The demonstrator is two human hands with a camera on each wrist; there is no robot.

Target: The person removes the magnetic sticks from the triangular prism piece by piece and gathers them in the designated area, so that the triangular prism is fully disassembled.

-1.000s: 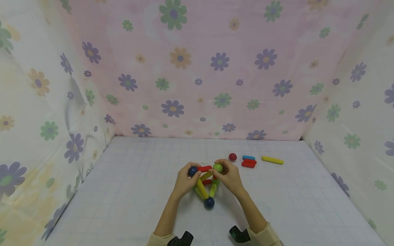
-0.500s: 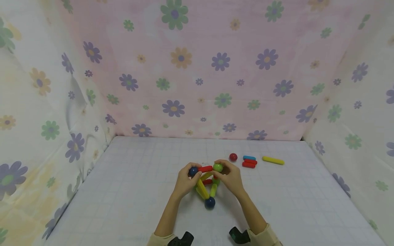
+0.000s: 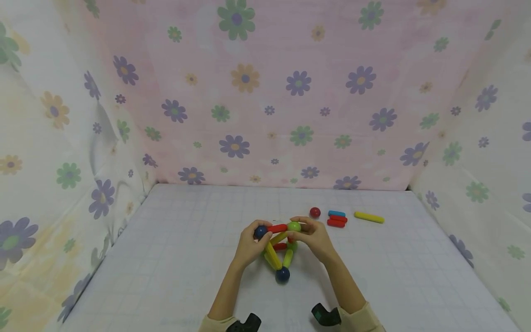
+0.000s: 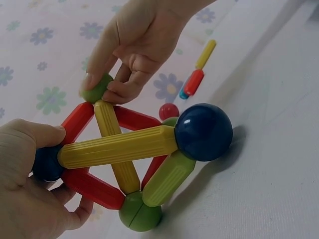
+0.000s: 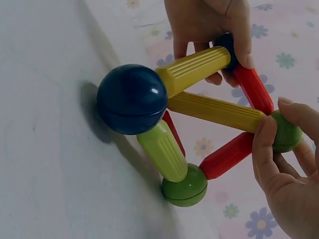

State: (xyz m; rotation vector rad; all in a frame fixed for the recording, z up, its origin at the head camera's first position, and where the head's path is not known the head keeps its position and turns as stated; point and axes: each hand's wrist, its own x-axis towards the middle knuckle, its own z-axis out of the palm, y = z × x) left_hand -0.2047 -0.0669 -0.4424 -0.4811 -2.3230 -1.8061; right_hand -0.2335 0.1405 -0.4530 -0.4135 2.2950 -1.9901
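A frame of magnetic building rods and balls stands between the two hands. At its upper left corner my left hand (image 3: pixel 247 246) grips a dark blue ball (image 4: pixel 47 163) between thumb and fingers. My right hand (image 3: pixel 314 238) pinches a green ball (image 5: pixel 287 131) at the upper right corner. A red rod (image 3: pixel 277 228) spans these two balls. Yellow rods (image 4: pixel 119 147) slope down from them, one to a larger-looking dark blue ball (image 3: pixel 282 275) at the near corner. From there a light green rod (image 5: pixel 162 150) runs to another green ball (image 5: pixel 184 185).
Behind the right hand lie a loose red ball (image 3: pixel 315 212), a blue rod (image 3: pixel 336 213), red rods (image 3: pixel 336 223) and a yellow rod (image 3: pixel 369 217). A flowered cloth (image 3: pixel 274 92) walls the white table (image 3: pixel 166 258) at the back and sides.
My right hand has drawn slightly to the right, its fingers baring more of the green ball and the red rod's end. The left hand and the frame stay nearly still.
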